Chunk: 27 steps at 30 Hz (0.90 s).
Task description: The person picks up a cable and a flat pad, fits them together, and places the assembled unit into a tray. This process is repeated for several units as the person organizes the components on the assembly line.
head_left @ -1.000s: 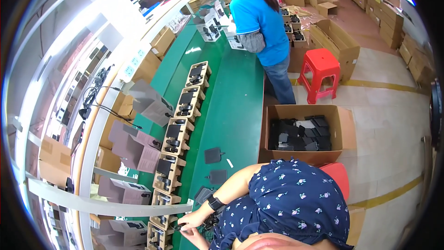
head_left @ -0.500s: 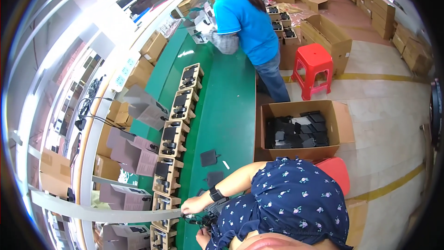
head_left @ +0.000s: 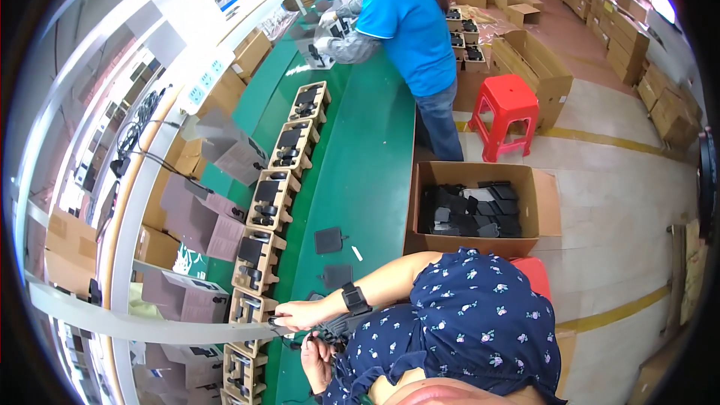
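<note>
Green table [head_left: 367,157] carries a row of trays [head_left: 284,202] holding black parts [head_left: 266,191]; beyond its right edge, a carton [head_left: 472,244] holds black plates [head_left: 484,214]. Between that edge and the row, the left hand [head_left: 318,362] has its grip pinched on a black piece [head_left: 308,339]; the right hand [head_left: 298,315] is beside a tray, grip unclear
</note>
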### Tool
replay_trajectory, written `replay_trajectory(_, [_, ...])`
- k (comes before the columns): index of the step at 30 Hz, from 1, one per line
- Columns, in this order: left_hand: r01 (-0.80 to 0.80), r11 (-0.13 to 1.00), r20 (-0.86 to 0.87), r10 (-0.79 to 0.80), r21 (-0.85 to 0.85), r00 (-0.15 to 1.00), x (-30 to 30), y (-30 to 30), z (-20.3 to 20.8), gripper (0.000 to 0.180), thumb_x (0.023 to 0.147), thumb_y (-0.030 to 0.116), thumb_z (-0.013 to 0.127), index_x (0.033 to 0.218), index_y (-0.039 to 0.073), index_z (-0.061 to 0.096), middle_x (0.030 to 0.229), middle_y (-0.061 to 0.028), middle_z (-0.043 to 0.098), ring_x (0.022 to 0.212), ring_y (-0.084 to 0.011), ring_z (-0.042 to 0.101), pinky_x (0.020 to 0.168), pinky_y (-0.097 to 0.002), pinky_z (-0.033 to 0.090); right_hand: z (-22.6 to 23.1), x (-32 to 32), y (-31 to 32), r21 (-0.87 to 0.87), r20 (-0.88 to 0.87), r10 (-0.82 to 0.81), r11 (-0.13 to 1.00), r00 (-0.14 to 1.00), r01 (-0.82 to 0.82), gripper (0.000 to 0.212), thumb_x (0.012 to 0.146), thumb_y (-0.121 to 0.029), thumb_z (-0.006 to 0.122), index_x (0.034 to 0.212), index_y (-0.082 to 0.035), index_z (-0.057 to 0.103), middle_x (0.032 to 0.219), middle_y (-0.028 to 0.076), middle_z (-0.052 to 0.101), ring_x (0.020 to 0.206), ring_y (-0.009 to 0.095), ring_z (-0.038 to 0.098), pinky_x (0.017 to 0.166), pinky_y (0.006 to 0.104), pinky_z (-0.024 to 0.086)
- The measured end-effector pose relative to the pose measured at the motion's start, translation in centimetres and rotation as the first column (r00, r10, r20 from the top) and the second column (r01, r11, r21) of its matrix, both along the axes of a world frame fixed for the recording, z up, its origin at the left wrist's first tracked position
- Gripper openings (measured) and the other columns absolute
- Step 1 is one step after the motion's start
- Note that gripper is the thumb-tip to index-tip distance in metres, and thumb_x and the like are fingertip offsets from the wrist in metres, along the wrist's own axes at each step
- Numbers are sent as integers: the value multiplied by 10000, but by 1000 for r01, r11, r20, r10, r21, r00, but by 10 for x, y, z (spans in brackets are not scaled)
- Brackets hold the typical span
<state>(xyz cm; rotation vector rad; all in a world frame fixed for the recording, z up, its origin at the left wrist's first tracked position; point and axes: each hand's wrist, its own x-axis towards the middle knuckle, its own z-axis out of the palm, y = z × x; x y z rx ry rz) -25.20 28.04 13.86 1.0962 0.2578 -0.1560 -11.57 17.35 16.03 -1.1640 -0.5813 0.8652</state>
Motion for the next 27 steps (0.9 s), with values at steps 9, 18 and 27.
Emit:
replay_trajectory(9, [-35,905,6,35,423,999,-26,22,-20,306,887,249,526,1054,-6,503,734,-30,553,632,-98,498,576,-233,403,-35,-25,18,162,601,-148,985,786,61,160,899,-151,471,1007,-36,494,803,69,552,674,140,567,548,272,500])
replay_trajectory(18, [-463,754,219,409,466,886,-31,58,-44,381,879,120,514,1234,29,407,1062,-83,538,889,-146,549,776,-262,459,-19,33,4,45,86,-200,979,976,197,184,898,-190,490,984,-30,519,739,5,560,636,67,502,601,189,413])
replay_trajectory(27, [-355,508,368,77,785,926,26,49,-2,524,738,9,589,1225,-22,396,1195,-145,476,1125,-252,450,975,-319,331,-23,2,3,45,-75,278,960,958,-275,215,887,-164,513,1045,-21,537,908,39,592,825,111,555,774,253,450])
